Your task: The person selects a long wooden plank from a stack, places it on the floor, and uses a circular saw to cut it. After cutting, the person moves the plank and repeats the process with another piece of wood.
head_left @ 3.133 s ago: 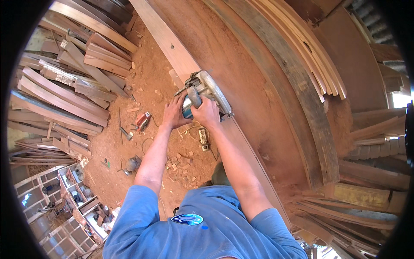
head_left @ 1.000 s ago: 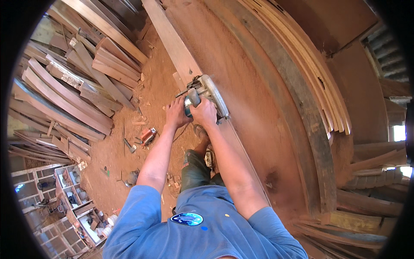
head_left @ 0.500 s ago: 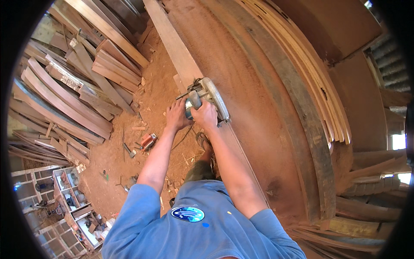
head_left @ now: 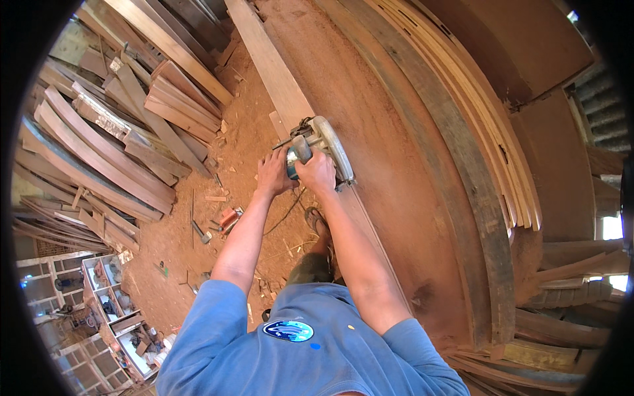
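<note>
A circular saw with a pale metal guard and teal motor housing rests on a long pale plank that runs from the upper middle toward my body. My left hand grips the saw's teal body at its left side. My right hand is wrapped round the saw's rear handle. A faint haze hangs to the right of the saw. The blade is hidden. A dark cord runs down from the saw to the dusty ground, beside my sandalled foot.
Curved and straight boards are heaped along the left. More long curved boards lie along the right. An orange power tool and a hammer lie among chips on the floor. A white partitioned box of oddments stands lower left.
My hands and the saw have shifted slightly right in the picture, and the view of the surroundings has moved. My foot and leg, hidden three seconds ago, now show below the saw.
</note>
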